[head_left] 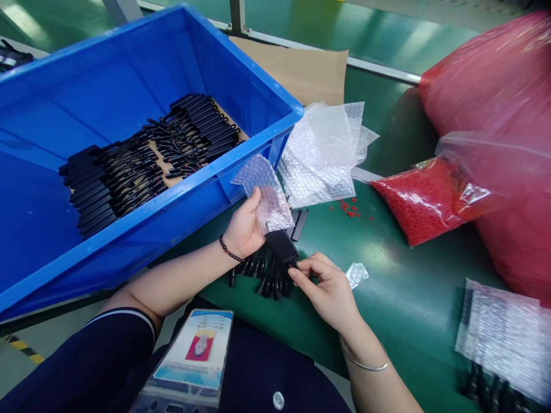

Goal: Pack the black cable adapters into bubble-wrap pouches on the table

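Observation:
My left hand (246,228) grips a small bubble-wrap bag (269,198), its thumb pressed against the side. A flat black rectangular device (282,245) sits partly inside the bag's lower end. Its near end, where a cable comes out, is pinched between the thumb and fingers of my right hand (322,282). Under the device lie several black cable ends with connectors (273,281), and more flat black pieces (300,223) rest just beyond it on the green table (387,304).
A large blue bin (241,166) at the left holds rows of black cabled devices (202,123). Beyond my hands lie stacked bubble-wrap bags (321,155) and loose red rings (350,209). At right are a bag of red rings (434,195), a big pink bag (512,103) and bagged devices (503,338).

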Motion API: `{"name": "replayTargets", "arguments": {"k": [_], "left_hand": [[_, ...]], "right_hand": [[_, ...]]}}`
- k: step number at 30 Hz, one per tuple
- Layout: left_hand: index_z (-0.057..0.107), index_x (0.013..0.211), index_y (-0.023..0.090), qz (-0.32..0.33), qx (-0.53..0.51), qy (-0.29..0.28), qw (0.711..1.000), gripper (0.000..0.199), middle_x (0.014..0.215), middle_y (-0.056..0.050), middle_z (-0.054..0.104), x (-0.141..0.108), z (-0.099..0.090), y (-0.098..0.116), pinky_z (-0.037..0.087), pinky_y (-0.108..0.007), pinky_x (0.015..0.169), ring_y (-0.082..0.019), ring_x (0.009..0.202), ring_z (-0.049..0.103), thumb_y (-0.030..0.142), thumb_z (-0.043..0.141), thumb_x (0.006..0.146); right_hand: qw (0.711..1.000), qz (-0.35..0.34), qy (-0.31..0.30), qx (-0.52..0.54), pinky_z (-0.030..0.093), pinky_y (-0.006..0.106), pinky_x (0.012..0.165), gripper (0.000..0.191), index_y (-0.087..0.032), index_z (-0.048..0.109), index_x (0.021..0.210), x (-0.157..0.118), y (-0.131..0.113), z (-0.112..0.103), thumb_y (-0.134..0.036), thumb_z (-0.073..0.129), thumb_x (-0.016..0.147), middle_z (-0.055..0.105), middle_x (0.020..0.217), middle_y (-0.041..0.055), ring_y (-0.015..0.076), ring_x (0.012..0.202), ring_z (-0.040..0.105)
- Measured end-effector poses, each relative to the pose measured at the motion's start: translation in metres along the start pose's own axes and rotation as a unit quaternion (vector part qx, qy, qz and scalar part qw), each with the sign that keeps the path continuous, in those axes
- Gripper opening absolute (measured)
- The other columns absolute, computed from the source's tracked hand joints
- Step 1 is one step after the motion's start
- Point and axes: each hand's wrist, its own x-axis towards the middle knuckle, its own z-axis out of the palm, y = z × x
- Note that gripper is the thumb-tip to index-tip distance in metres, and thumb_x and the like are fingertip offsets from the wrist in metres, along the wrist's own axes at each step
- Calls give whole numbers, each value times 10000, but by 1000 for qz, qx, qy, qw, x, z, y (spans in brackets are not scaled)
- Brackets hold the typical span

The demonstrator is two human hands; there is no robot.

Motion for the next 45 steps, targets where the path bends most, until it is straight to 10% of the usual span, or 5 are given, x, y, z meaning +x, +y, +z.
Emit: {"name": "replayTargets", "arguments": {"k": [24, 32, 45], "left_hand": [[601, 898, 140, 33, 1, -4, 999, 336, 872, -52, 662, 2, -1, -3, 492, -305, 850, -152, 847, 640, 379, 365, 924], [604, 885, 126, 48, 21, -18, 998, 320, 806, -49, 655, 0, -2, -6, 486, -320, 831, -157, 802, 636, 354, 383, 920], [587, 919, 145, 14, 163, -51, 985, 216, 845, -48, 645, -25, 3, -31, 500, -298, 726, -166, 774, 635, 234, 673, 742]], "right_hand": [[998, -53, 16, -43, 444, 283, 617, 117, -199, 629, 868, -1, -3, 1, -286, 556, 840, 577, 709, 23, 139, 656, 547], [994, 17, -89, 54, 463, 274, 722, 283, -192, 598, 736, -2, -4, -2, -326, 425, 916, 619, 672, 27, 181, 896, 614], [983, 78, -85, 145, 446, 244, 578, 284, -173, 599, 825, -3, -7, 4, -414, 462, 888, 637, 630, 12, 124, 590, 588]]}}
